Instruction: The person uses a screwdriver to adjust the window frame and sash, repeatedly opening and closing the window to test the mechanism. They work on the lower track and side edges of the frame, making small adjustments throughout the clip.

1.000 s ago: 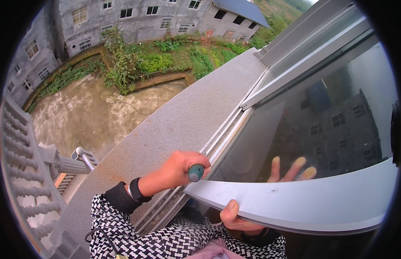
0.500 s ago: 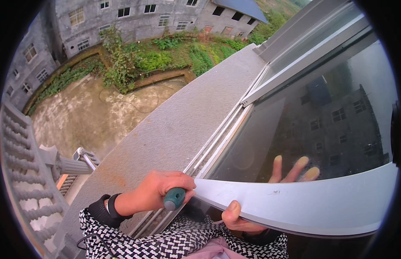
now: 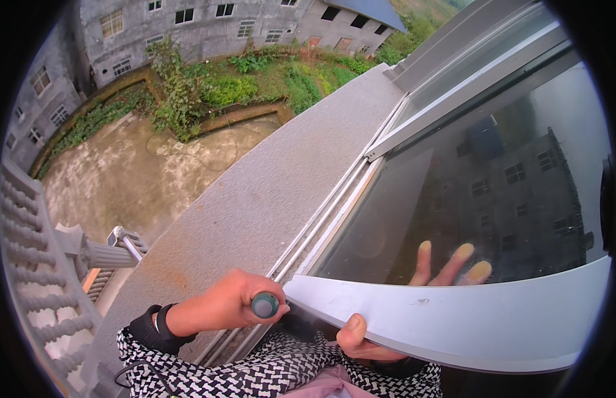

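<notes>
My left hand (image 3: 235,306) is wrapped round the dark green handle of a screwdriver (image 3: 264,305). The handle's grey round end faces up at me, and the shaft is hidden behind the hand. The fist is right beside the left corner of a sliding window sash (image 3: 454,306) with a white frame. My right hand (image 3: 361,338) grips that frame, the thumb on its near edge. Three of its fingertips show through the dark glass (image 3: 480,219), pressed flat against the pane from the other side.
A rough concrete ledge (image 3: 255,179) runs outside the window, with track rails (image 3: 321,219) along it. A second sash (image 3: 467,86) stands farther along the track. Past the ledge there is a drop to a yard (image 3: 122,172). A stone balustrade (image 3: 39,265) lies at the left.
My left hand has shifted slightly left, and the screwdriver handle has tipped so its end points more toward me. The right hand keeps its grip; the sash corner sits slightly farther left.
</notes>
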`<state>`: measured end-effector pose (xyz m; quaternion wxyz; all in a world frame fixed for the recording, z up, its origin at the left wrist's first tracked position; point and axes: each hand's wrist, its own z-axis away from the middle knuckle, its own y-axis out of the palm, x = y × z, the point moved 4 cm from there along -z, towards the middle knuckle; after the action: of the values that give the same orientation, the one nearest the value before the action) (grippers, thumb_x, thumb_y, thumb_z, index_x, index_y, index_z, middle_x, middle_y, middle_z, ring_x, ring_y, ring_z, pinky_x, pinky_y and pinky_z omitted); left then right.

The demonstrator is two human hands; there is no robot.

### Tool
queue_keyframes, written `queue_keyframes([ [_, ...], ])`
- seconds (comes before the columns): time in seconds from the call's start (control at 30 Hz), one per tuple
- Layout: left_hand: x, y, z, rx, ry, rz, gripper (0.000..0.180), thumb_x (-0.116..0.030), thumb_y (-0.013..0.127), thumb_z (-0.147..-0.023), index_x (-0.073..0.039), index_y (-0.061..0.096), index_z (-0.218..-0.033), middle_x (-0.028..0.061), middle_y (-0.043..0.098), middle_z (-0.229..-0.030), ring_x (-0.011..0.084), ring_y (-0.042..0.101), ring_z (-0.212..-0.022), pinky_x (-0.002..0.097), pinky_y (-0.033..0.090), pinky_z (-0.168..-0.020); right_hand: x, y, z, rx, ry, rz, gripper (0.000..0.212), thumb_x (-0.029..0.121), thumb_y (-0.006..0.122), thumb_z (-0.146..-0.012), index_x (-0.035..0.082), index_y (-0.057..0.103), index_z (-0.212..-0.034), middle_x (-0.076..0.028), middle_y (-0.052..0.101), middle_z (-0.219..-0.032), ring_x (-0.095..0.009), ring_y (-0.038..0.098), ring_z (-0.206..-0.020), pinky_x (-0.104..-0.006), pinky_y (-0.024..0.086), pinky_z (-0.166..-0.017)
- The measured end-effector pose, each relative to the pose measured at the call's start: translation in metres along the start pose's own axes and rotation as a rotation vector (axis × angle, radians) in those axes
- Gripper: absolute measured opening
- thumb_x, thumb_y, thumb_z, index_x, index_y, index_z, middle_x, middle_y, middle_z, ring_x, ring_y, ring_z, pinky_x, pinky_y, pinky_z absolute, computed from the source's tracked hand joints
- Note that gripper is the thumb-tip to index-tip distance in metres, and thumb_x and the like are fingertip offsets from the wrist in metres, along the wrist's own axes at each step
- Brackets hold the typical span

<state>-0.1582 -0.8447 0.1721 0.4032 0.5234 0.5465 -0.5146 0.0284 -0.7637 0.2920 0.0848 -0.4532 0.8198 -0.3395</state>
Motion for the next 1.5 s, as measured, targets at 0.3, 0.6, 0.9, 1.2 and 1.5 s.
queue_keyframes([
  [0.3,0.024,0.017,-0.07,-0.27,0.297,-0.09,0.011,-0.014,0.076,-0.091,-0.009,0.068,-0.095,0.0086,0.072,-0.09,0.0278,0.07,-0.078,0.0353,0.056,-0.068,0.001,0.0,-0.003,-0.015,-0.036,-0.055,0.126,0.053,0.064,-0.08,0.017,-0.023,-0.163,-0.03,-0.005,-0.169,-0.054,0.021,-0.153,-0.0622,0.043,-0.113],
  [0.6,0.011,0.005,-0.001,-0.038,0.055,-0.054,0.009,-0.013,0.077,-0.09,-0.01,0.069,-0.094,0.0085,0.073,-0.092,0.028,0.071,-0.078,0.0348,0.056,-0.068,0.001,-0.001,-0.002,0.005,-0.013,0.011,0.123,0.056,0.061,-0.08,0.018,-0.023,-0.163,-0.032,-0.003,-0.168,-0.054,0.022,-0.152,-0.0621,0.043,-0.112],
  [0.9,0.019,0.007,-0.045,-0.253,0.265,-0.032,0.011,-0.013,0.079,-0.087,-0.008,0.07,-0.092,0.0084,0.073,-0.088,0.0247,0.071,-0.077,0.033,0.055,-0.069,0.003,-0.004,-0.005,0.042,-0.068,0.036,0.123,0.05,0.062,-0.08,0.018,-0.022,-0.163,-0.031,0.0,-0.169,-0.054,0.023,-0.152,-0.0614,0.044,-0.112],
  [1.2,0.019,-0.003,0.017,-0.093,0.074,0.051,0.008,-0.012,0.078,-0.088,-0.009,0.072,-0.091,0.0079,0.073,-0.083,0.0242,0.071,-0.075,0.0326,0.056,-0.069,0.003,-0.007,-0.005,0.047,-0.095,0.063,0.118,0.046,0.059,-0.083,0.018,-0.021,-0.164,-0.031,0.001,-0.169,-0.055,0.024,-0.151,-0.0624,0.046,-0.11],
  [1.5,0.025,0.009,-0.008,-0.317,0.275,-0.079,0.009,-0.013,0.077,-0.09,-0.009,0.07,-0.094,0.0062,0.073,-0.091,0.023,0.072,-0.078,0.0319,0.056,-0.069,-0.005,-0.005,-0.003,0.038,-0.093,0.0,0.125,0.049,0.065,-0.078,0.008,-0.016,-0.164,-0.034,-0.003,-0.167,-0.055,0.017,-0.153,-0.0611,0.044,-0.112],
])
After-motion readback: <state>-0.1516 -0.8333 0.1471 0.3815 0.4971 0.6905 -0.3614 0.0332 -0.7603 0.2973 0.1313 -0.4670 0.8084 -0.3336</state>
